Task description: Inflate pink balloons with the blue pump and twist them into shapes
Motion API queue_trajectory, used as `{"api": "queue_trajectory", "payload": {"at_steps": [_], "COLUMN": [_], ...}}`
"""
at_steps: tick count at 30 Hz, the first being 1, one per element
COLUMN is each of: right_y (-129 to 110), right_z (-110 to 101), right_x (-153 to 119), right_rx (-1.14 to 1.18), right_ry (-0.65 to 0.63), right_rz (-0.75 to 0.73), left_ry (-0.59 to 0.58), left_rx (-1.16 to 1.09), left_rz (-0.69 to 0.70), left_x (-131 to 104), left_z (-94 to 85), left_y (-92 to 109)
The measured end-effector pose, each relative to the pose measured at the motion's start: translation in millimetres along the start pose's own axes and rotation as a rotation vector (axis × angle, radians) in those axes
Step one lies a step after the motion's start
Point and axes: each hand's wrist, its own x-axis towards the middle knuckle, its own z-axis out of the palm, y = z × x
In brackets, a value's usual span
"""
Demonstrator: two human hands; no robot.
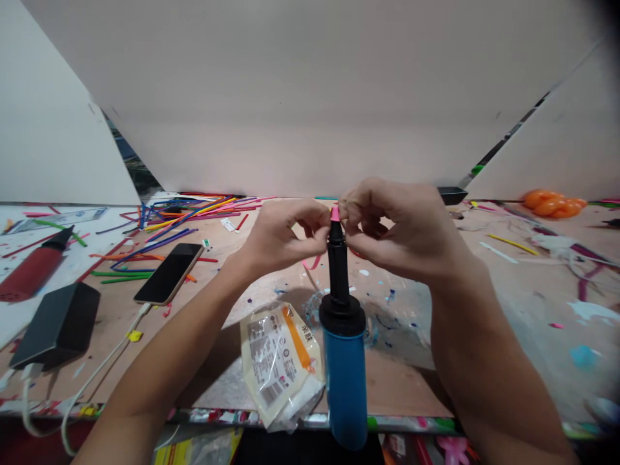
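Clock centred on pump nozzle (338,258); 12: white panel (310,97) walls off far side; 9 and 3: left hand (289,232) and right hand (404,226) flank nozzle closely; 7: packet (278,361) just beside pump barrel (347,387), blocking low pass; 5: open gap between barrel and right forearm (477,349); 8: phone (169,274), cable (141,314), dark box (58,326) crowd outside of left forearm (188,355); 4: beyond right forearm, roomy passage over low scraps (556,326).

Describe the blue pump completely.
The blue pump stands roughly upright at the near edge of the table. Its smooth, plastic-looking blue cylinder carries a wide black collar and a tapering black nozzle. A rubbery-looking pink piece covers the tip, pinched by the left hand and right hand. What supports its base is unclear.
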Motion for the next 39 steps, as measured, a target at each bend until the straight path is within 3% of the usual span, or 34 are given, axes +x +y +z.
{"api": "queue_trajectory", "payload": {"at_steps": [3, 7, 10, 12, 14, 17, 21, 23, 25, 29, 31, 32, 34, 36, 37, 39], "right_y": [0.5, -0.4, -2.1, -2.2, -0.4, 8.5, 36.4, 56.5, 78.1, 113.9, 122.3, 123.3, 118.9, 107.4, 100.0, 85.1], "right_z": [-4.5, -5.3, -3.4, -2.2, -1.8, -3.0, -2.1, 3.1, 12.5, 37.5, 48.7, 53.7, 65.1, 81.9, 93.2, 119.9], "right_x": [-1.8, -2.1, -1.1, -0.2, 0.9, 2.6, 3.3, 2.1, 0.6, -0.7, -0.5, -0.6, -1.9, -5.1, -7.5, -13.3], "right_rx": [-0.054, -0.067, -0.083, -0.085, -0.059, -0.012, 0.142, 0.285, 0.381, 0.450, 0.466, 0.477, 0.540, 0.694, 0.799, 1.020], "right_ry": [-0.006, -0.015, -0.030, -0.042, -0.045, -0.086, -0.384, -0.444, -0.330, 0.139, 0.254, 0.250, 0.137, -0.091, -0.214, -0.385], "right_rz": [-0.005, 0.021, 0.008, 0.017, 0.053, 0.144, 0.329, 0.430, 0.501, 0.426, 0.366, 0.367, 0.444, 0.591, 0.667, 0.774], "left_ry": [-0.040, -0.012, -0.134, -0.204, -0.194, -0.092, 0.047, 0.084, 0.133, 0.252, 0.391, 0.499, 0.765, 1.016, 1.092, 1.085], "left_rx": [-0.156, -0.617, -0.991, -1.150, -1.261, -1.432, -1.570, -1.582, -1.577, -1.591, -1.583, -1.565, -1.505, -1.399, -1.342, -1.296], "left_rz": [-0.116, -0.511, -0.765, -0.852, -0.921, -1.072, -1.180, -1.189, -1.202, -1.261, -1.273, -1.244, -1.108, -0.977, -0.940, -0.962], "left_x": [-0.5, -0.9, -0.9, -1.3, -2.2, -3.4, -4.7, -7.1, -11.8, -23.1, -25.2, -25.1, -24.2, -25.7, -28.0, -36.0], "left_z": [4.8, 10.9, 14.5, 19.1, 26.3, 38.5, 49.8, 54.8, 61.6, 72.1, 64.2, 55.4, 30.8, 5.4, -3.7, -10.2], "left_y": [1.2, -0.7, 1.7, 6.1, 10.9, 14.6, 11.7, 8.4, 3.4, -19.2, -38.3, -49.4, -72.9, -96.0, -106.4, -124.4]}}
